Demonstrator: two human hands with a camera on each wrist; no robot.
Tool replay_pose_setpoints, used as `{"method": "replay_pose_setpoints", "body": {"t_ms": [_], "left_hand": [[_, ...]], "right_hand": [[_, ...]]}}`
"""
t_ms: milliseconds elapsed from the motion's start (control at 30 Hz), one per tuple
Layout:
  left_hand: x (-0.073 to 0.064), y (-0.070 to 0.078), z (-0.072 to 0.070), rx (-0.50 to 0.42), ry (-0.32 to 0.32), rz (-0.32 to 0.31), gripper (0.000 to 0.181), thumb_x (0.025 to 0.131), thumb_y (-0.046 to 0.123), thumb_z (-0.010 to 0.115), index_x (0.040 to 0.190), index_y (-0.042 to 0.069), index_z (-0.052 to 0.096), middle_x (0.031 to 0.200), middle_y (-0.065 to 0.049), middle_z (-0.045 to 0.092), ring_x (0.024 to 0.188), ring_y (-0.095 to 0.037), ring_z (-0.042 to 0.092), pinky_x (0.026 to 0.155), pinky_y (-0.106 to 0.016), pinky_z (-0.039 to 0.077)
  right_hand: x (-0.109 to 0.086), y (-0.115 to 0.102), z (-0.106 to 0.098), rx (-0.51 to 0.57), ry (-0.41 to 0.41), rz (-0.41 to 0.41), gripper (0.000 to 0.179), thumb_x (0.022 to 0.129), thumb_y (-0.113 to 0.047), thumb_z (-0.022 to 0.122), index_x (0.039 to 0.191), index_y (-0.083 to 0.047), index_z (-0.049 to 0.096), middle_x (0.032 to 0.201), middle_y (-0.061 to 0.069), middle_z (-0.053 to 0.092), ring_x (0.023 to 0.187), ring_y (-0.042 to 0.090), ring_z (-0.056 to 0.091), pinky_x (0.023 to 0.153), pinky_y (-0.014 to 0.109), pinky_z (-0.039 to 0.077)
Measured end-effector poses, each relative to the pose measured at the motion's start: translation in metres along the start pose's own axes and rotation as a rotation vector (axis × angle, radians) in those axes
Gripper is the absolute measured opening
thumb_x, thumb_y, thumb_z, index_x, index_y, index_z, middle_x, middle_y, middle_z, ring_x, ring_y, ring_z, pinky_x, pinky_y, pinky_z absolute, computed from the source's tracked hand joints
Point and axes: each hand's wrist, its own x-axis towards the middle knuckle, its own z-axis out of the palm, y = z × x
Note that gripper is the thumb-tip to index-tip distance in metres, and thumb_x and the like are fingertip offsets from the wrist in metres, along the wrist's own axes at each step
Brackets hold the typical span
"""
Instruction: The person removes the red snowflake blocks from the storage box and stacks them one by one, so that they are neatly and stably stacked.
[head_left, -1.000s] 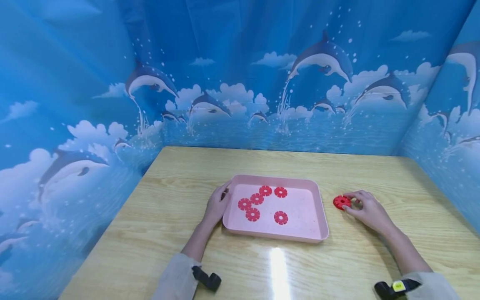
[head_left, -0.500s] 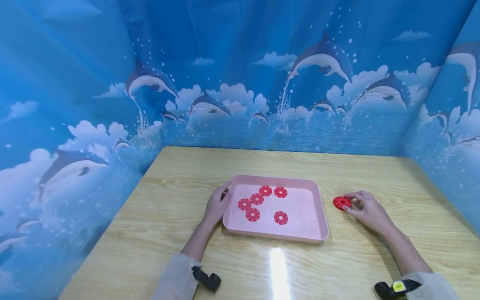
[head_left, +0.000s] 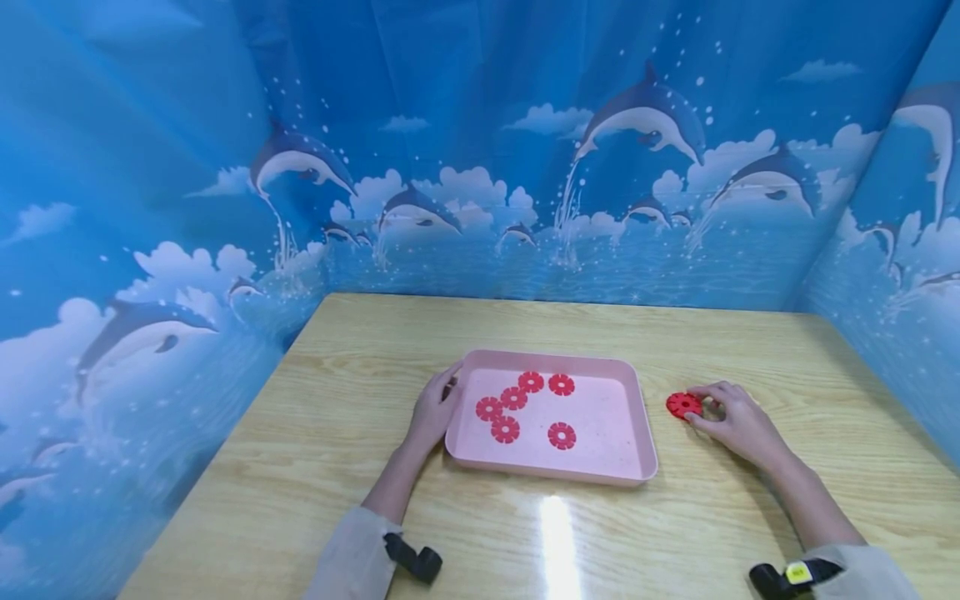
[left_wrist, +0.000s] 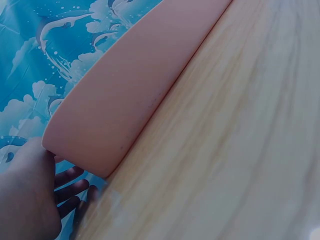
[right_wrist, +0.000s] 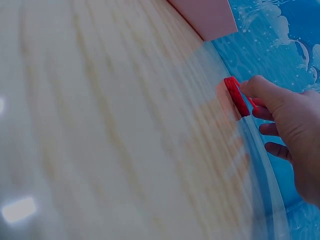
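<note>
A pink tray (head_left: 600,450) sits on the table with several red notched plastic discs (head_left: 562,435) lying loose in it. My left hand (head_left: 433,412) rests against the tray's left wall, fingers loosely extended along its outside. Its thumb side meets the rim at the tray's corner (left_wrist: 75,155) in the left wrist view. To the right of the tray, my right hand (head_left: 735,421) pinches a short stack of red notched discs (head_left: 682,405) between thumb and fingers. Edge-on in the right wrist view, the stack (right_wrist: 236,97) looks thick and stands close over the wood.
The pale wooden table (head_left: 360,350) carries the tray near its middle. A blue curtain printed with dolphins (head_left: 480,150) closes off the back and both sides. Black wrist cameras are strapped over both sleeves (head_left: 352,550). Light glares off the table in front of the tray.
The red stack in the right hand sits very slightly lower than one second ago. Both hands, the tray and its discs otherwise stay in place.
</note>
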Motion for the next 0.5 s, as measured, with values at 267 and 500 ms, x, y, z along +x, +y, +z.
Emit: {"method": "replay_pose_setpoints", "body": {"t_ms": [267,500], "left_hand": [[0.0005,0.0004,-0.0005,-0.011,0.003,-0.002,0.038,0.093,0.011,0.052,0.130,0.006,0.051,0.101,-0.014,0.057,0.092,-0.029,0.056,0.085,-0.043,0.046],[0.0000,0.0005,-0.0008,-0.007,0.000,-0.007,0.038,0.092,0.010,0.052,0.130,0.006,0.051,0.101,-0.014,0.057,0.092,-0.029,0.055,0.084,-0.044,0.046]], "right_hand": [[0.0004,-0.0015,-0.0019,-0.030,-0.040,0.006,0.038,0.076,-0.018,0.074,0.107,0.001,0.062,0.092,0.011,0.056,0.080,0.026,0.051,0.060,0.042,0.043],[0.0002,-0.0009,-0.0019,-0.043,-0.057,0.005,0.038,0.076,-0.018,0.074,0.107,0.001,0.062,0.094,0.012,0.056,0.082,0.028,0.051,0.062,0.046,0.044]]}}
